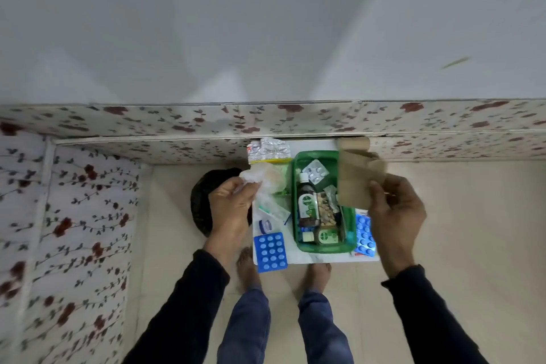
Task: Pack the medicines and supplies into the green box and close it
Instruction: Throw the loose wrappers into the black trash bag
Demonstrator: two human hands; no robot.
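Note:
The open green box (295, 201) stands on a small white table (313, 258). Inside lie a brown antiseptic bottle (307, 204), a silver blister strip (315, 171), a tablet strip and a small green soap pack (325, 236). My left hand (232, 207) is shut on a clear plastic packet of white cotton (263, 176), left of the box. My right hand (394, 210) holds a tan crepe bandage (356, 180) partly unrolled over the box's right edge. Blue blister packs lie at the front left (270, 251) and at the right (365, 235) of the box.
Clear-wrapped strips on a yellow pack (267, 152) sit at the table's back left. A syringe packet (273, 210) and a small round tin (266, 226) lie left of the box. A black bin (204, 201) stands on the floor at the left. Flowered panels wall the back and left.

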